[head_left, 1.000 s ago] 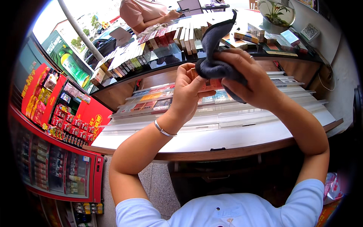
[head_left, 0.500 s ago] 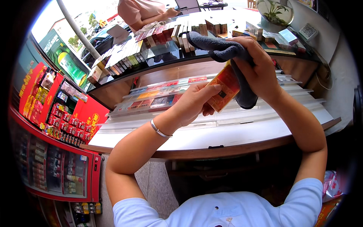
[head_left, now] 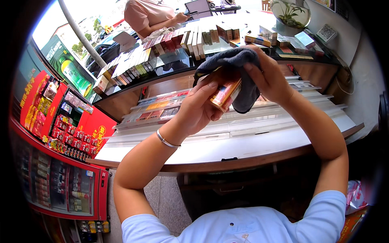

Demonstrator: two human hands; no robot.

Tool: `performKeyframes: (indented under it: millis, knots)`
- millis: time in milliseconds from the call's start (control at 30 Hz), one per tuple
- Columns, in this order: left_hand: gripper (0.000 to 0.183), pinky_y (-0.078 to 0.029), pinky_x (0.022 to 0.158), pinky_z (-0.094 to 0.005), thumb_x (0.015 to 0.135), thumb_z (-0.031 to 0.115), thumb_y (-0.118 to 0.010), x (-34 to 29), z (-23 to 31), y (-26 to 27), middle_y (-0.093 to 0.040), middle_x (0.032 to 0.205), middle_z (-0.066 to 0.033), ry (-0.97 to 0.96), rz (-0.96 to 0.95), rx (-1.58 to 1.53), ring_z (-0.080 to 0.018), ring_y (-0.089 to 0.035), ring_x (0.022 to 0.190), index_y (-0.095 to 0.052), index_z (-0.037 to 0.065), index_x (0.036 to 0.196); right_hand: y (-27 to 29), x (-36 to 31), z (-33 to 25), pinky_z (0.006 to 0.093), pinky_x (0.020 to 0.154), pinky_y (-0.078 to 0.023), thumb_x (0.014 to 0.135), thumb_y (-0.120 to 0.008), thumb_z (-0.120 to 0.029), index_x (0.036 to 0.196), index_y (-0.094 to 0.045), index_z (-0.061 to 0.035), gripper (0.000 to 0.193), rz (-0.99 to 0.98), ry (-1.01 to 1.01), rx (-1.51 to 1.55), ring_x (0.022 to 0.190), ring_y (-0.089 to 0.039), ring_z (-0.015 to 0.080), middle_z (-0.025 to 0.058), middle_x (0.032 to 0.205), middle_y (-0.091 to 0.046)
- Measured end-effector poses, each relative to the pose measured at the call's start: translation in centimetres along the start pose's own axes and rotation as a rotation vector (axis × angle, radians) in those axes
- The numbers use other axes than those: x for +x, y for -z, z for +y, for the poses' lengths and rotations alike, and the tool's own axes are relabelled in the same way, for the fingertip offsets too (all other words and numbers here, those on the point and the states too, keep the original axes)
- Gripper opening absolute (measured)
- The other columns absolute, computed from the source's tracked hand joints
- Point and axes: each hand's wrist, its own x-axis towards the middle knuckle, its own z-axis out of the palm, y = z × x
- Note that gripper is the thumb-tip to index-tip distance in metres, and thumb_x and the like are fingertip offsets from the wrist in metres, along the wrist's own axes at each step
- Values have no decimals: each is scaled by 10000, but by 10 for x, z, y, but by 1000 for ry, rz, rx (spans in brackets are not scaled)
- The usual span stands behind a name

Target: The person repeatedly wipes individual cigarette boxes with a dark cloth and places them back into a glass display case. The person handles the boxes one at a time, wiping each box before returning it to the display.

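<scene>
Left hand (head_left: pixel 198 111) clamps orange box (head_left: pixel 225 94) steady; right hand (head_left: pixel 269 77) closed round grey cloth (head_left: pixel 239 67), pressing it over box top for wiping.

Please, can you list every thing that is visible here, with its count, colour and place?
small box: one, orange, held above the counter
cloth: one, dark grey, draped over the box
counter: one, white top with wooden edge, below the hands
boxes in rows: many, mixed colours, on the glass shelf behind
red display rack: one, at left
plant bowl: one, glass, top right
another person: one, pink top, top centre
bracelet: one, silver, left wrist
left hand: grip on the box
right hand: grip on the cloth
</scene>
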Motion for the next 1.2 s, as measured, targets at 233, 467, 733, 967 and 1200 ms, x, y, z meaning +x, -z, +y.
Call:
performKeyframes:
  millis: [233,467,733,967,1200]
  knots:
    - [468,-541,851,-352,971,216,-471,5,9,12,-530,1233,-159,-327,49,364,-236,-605,1072,-307,53,1378,11,4,-19,345,705,-485,901,-574,-237,1014,-571,-34,233,-727,-652,15,752,-606,214,118,828,-618]
    - [395,-521,908,-377,970,185,-384,12,1,8,-524,1198,-198,-220,247,189,-292,-585,1110,-273,21,1312,-16,-25,-53,416,911,-448,801,-666,-280,1227,-536,-25,513,-1273,-229,-51,1034,-577,344,177,1174,-576]
    - [517,-505,923,-399,980,190,-329,11,-9,4,-460,1267,-160,-147,192,51,-249,-570,1102,-120,99,1444,-9,-13,-34,402,854,-499,784,-721,-248,1245,-499,-72,541,-278,21,-420,1066,-556,337,153,1270,-493]
    - [492,-436,968,-381,998,378,-337,6,-19,0,-501,1293,-131,76,159,124,-233,-522,1177,-294,105,1406,-29,-23,-13,391,787,-528,753,-719,-198,1203,-516,-63,512,-343,-39,-447,952,-625,321,129,1227,-544]
    - [521,-392,1012,-362,964,345,-504,8,-29,2,-537,1269,-161,107,-153,683,-244,-500,1209,-384,66,1387,13,7,16,354,658,-536,821,-677,-150,1032,-509,-71,281,-78,6,-588,793,-652,302,109,1020,-600]
